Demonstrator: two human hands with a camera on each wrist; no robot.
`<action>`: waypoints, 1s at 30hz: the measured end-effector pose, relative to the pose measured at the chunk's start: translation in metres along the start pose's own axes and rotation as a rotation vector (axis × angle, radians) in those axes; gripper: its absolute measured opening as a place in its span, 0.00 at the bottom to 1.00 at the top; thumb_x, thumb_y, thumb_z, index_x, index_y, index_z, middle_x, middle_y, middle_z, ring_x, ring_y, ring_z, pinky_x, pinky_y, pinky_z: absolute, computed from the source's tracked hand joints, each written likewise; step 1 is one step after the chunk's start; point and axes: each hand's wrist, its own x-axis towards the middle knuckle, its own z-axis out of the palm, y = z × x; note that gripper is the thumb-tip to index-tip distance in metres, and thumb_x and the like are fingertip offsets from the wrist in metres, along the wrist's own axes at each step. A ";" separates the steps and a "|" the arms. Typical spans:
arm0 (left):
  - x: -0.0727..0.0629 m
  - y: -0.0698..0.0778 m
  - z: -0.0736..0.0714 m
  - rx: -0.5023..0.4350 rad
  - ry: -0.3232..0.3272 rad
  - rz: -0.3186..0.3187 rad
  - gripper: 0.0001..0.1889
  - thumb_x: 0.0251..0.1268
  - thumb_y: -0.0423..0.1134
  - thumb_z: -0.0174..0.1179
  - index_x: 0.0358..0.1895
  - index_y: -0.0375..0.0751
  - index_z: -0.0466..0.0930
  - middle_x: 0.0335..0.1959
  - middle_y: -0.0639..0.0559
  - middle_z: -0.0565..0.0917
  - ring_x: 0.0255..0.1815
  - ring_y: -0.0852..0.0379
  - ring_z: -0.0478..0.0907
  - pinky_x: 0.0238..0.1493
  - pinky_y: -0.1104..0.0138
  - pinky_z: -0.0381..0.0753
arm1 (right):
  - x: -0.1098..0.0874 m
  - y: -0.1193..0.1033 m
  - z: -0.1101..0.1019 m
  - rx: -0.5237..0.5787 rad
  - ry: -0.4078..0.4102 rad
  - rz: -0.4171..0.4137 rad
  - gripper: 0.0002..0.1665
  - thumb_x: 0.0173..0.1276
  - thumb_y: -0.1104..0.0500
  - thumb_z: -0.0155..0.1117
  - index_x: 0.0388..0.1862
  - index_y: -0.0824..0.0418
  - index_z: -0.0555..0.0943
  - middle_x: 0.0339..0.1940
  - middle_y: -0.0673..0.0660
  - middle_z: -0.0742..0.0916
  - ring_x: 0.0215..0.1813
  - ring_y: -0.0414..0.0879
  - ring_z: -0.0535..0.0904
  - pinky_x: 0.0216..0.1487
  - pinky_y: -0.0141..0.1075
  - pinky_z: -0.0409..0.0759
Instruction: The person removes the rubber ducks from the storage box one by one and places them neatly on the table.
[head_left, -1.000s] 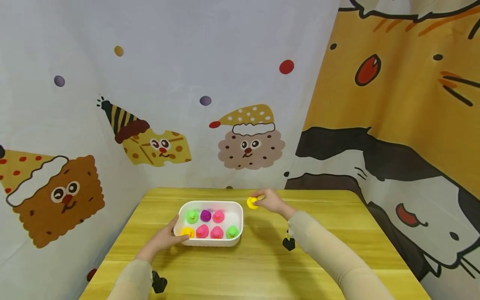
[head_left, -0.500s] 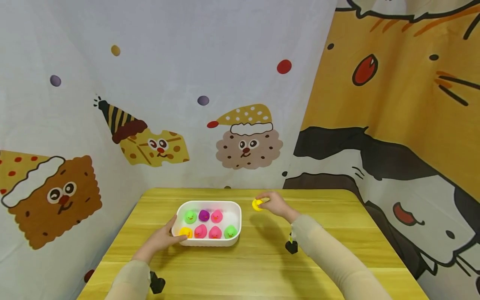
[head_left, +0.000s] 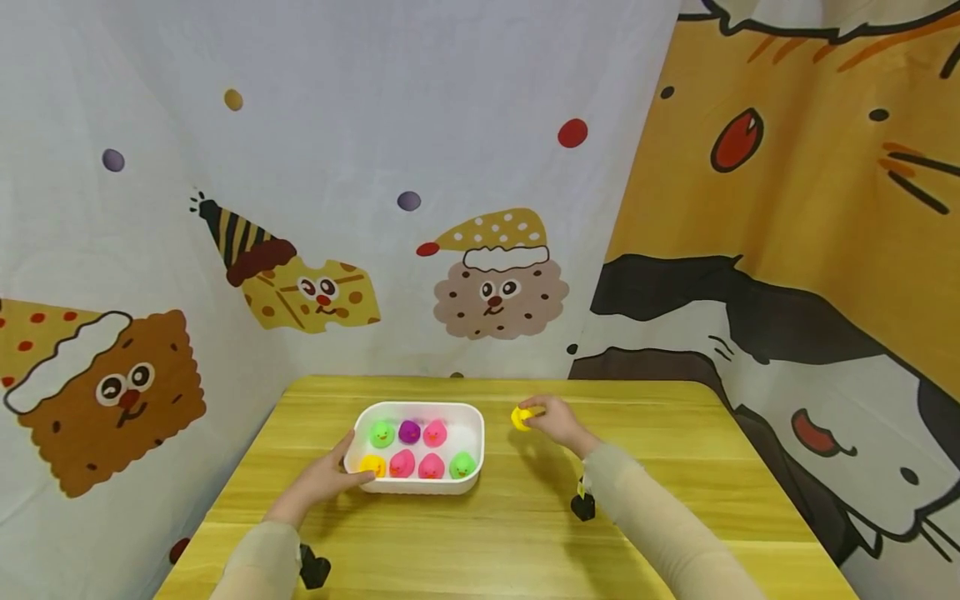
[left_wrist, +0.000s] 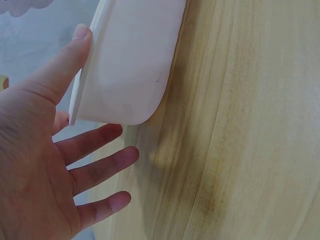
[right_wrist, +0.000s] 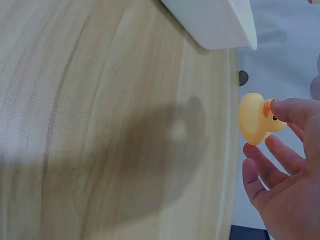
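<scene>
Two cream fabric sleeves point(head_left: 258, 558) are closest to us, reaching over a wood-grained desk point(head_left: 450, 554). Just beyond, the left grip point(head_left: 326, 477) steadies the corner of a white, round-cornered, plastic-looking tray point(head_left: 420, 487), thumb at the rim and the other fingers spread and nearly straight; we judge the tray light and fairly stiff, best held by that lip. In its near row we count one orange-yellow toy duck point(head_left: 372, 465), two pink ducks point(head_left: 402, 463) and one green duck point(head_left: 462, 465); behind them sit another green duck point(head_left: 382, 433), a purple duck point(head_left: 409, 431) and a third pink one. Right of the tray, clear of it and above the far part of the desk, the right grip point(head_left: 558, 419) pinches a small yellow toy duck point(head_left: 519, 418), its thumb by the orange beak. We expect this duck to be hollow, very light and soft, unlikely to break but smooth enough to twist out of a fingertip pinch; we would take it around the plump body, below the head, squeezing gently. Farthest off, we see a white cartoon-printed cloth backdrop point(head_left: 480, 100).
</scene>
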 end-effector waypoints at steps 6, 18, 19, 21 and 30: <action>-0.003 0.001 0.000 -0.003 -0.003 0.002 0.56 0.55 0.61 0.67 0.78 0.39 0.42 0.72 0.27 0.57 0.68 0.26 0.58 0.62 0.33 0.58 | 0.000 0.008 0.006 0.022 0.017 0.016 0.16 0.61 0.70 0.66 0.49 0.66 0.84 0.54 0.63 0.83 0.43 0.53 0.84 0.40 0.40 0.84; -0.002 -0.002 0.002 0.003 0.007 -0.012 0.57 0.55 0.61 0.67 0.78 0.40 0.42 0.71 0.26 0.57 0.68 0.25 0.57 0.61 0.33 0.58 | 0.001 0.018 0.017 0.050 0.016 -0.016 0.18 0.60 0.72 0.64 0.50 0.71 0.82 0.54 0.67 0.82 0.43 0.52 0.83 0.41 0.39 0.83; -0.002 -0.002 0.002 -0.001 0.007 -0.018 0.57 0.54 0.61 0.67 0.78 0.40 0.42 0.72 0.26 0.57 0.68 0.25 0.57 0.62 0.33 0.57 | 0.000 0.018 0.017 0.057 0.013 -0.021 0.18 0.60 0.72 0.64 0.51 0.71 0.82 0.54 0.66 0.82 0.43 0.51 0.83 0.41 0.38 0.83; -0.002 -0.002 0.002 0.001 0.007 -0.019 0.57 0.54 0.61 0.67 0.78 0.39 0.42 0.72 0.26 0.56 0.68 0.25 0.57 0.61 0.32 0.57 | 0.000 0.019 0.017 0.045 0.010 -0.060 0.17 0.60 0.72 0.63 0.50 0.72 0.82 0.52 0.67 0.82 0.42 0.50 0.83 0.40 0.37 0.83; 0.002 0.000 0.001 -0.007 0.002 -0.001 0.57 0.55 0.60 0.68 0.78 0.39 0.42 0.71 0.26 0.57 0.68 0.26 0.58 0.62 0.34 0.58 | 0.002 0.022 0.020 -0.006 0.011 -0.001 0.17 0.61 0.72 0.64 0.50 0.70 0.82 0.54 0.66 0.82 0.45 0.54 0.83 0.42 0.38 0.83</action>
